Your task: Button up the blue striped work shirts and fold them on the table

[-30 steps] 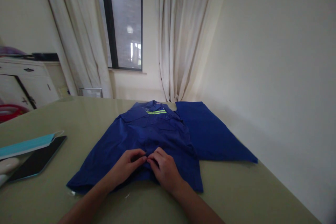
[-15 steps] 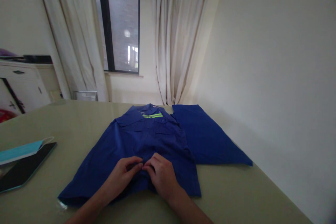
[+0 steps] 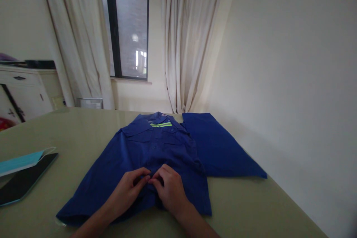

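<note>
Both hands are low in the frame, just left of centre, working on the shirt [image 3: 156, 145]. The blue shirt lies flat on the table [image 3: 245, 208], front up, with its collar toward the top of the picture and its hem at the bottom. A neon stripe [image 3: 161, 124] shows inside the collar. One sleeve [image 3: 223, 148] spreads out to the right of centre, and the other side fans down toward the lower left.

The left hand [image 3: 126, 191] has its fingers curled in and its fingertips pinching the cloth at the shirt's front opening, near the hem. The right hand [image 3: 170, 189] sits just beside it, knuckles up, also pinched shut on the same strip of fabric. The two sets of fingertips meet in the middle, touching. What exactly lies between them is too small to tell.

At the left edge, well apart from the shirt, a dark tablet [image 3: 25, 180] lies on the table with a light blue mask [image 3: 19, 159] resting on its upper end. Up top, a window [image 3: 129, 26] stands between pale curtains [image 3: 189, 37], and a white cabinet [image 3: 25, 89] sits at middle left.
</note>
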`<state>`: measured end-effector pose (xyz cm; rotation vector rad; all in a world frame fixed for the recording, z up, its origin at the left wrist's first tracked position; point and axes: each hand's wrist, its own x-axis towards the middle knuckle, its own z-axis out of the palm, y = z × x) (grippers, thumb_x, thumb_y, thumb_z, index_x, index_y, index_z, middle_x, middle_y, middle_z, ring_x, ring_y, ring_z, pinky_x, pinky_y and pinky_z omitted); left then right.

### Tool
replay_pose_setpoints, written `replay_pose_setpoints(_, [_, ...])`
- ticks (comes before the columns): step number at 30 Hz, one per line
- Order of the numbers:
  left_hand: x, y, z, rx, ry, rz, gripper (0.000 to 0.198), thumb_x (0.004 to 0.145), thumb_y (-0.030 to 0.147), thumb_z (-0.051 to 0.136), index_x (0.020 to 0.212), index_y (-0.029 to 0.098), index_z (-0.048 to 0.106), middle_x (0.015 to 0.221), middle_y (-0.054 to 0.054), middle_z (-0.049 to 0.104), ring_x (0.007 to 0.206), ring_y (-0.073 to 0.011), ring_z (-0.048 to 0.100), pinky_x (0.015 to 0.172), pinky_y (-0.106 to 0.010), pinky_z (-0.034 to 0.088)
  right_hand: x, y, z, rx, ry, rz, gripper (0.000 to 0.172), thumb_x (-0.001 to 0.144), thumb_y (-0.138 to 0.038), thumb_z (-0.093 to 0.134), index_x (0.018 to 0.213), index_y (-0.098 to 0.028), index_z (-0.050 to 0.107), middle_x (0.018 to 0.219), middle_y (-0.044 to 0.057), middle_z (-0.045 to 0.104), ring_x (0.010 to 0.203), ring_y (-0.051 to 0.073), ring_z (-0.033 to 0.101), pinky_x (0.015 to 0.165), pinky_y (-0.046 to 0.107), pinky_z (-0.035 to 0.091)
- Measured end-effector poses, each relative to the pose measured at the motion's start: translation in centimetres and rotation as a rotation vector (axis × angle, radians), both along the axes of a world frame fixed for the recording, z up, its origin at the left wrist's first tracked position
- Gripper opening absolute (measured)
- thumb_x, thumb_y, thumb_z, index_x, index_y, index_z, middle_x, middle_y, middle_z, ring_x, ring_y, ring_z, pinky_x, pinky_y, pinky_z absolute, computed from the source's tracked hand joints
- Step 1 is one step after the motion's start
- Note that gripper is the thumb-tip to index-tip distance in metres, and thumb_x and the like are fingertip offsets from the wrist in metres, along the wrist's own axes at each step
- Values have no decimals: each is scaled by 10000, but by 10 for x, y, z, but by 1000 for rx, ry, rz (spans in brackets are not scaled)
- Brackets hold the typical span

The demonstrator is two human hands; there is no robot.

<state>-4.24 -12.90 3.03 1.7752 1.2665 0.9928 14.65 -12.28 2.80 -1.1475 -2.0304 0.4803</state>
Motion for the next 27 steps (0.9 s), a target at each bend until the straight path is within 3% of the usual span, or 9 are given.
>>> replay_pose_setpoints(6, [0, 0, -1, -11, -21, -20, 364, 932, 523, 569, 916, 194, 725, 833, -27, 702, 769, -191, 608, 707, -258, 475, -2, 1, -1, -41, 80, -8, 149, 872, -188, 740, 793, -208, 616, 825, -18, 636, 768, 137, 598, 697, 234, 409])
replay_pose_setpoints(11, [10, -6, 1, -19, -50, -79, 348, 947, 497, 551, 925, 192, 715, 858, -30, 706, 799, -190, 605, 741, -264, 480, -4, 4, -8, -83, 81, -65, 230, 753, -94, 714, 839, -217, 540, 772, -42, 584, 692, 139, 532, 632, 239, 364])
replay_pose_setpoints(15, [4, -4, 5, -34, -5, -83, 394, 915, 564, 568, 902, 199, 715, 864, -27, 705, 839, -198, 603, 758, -262, 488, -1, 6, -2, -17, 103, -41, 304, 782, -197, 747, 1041, -218, 590, 999, 29, 641, 903, 197, 592, 786, 282, 445])
replay_pose_setpoints(18, [-12, 0, 8, -206, -19, -36, 566, 808, 735, 596, 902, 188, 713, 849, -28, 699, 796, -200, 623, 698, -272, 506, 0, 3, 7, 7, 36, 72, 407, 815, -375, 788, 1163, -236, 628, 1125, 57, 653, 1039, 230, 596, 905, 319, 448])
replay_pose_setpoints(21, [-24, 4, 8, -448, -31, 12, 763, 735, 894, 479, 884, 170, 668, 675, -5, 641, 574, -175, 599, 533, -279, 480, -2, -2, 10, -61, -113, 139, 355, 862, -562, 727, 976, -229, 685, 949, 36, 683, 901, 212, 623, 823, 300, 454])
replay_pose_setpoints(23, [-26, 8, 4, -513, 35, -11, 778, 703, 926, 459, 791, 171, 623, 543, 9, 585, 484, -168, 576, 483, -273, 457, -2, -3, 9, -87, -150, 145, 412, 894, -622, 662, 854, -212, 675, 871, 35, 677, 837, 198, 620, 771, 286, 447])
replay_pose_setpoints(27, [-17, 16, -7, -549, 52, 15, 731, 683, 892, 508, 822, 180, 592, 565, -8, 628, 489, -180, 619, 484, -275, 474, 0, 6, 2, -238, 57, 164, 551, 1053, -579, 352, 841, -195, 686, 807, 36, 679, 760, 162, 640, 696, 255, 458])
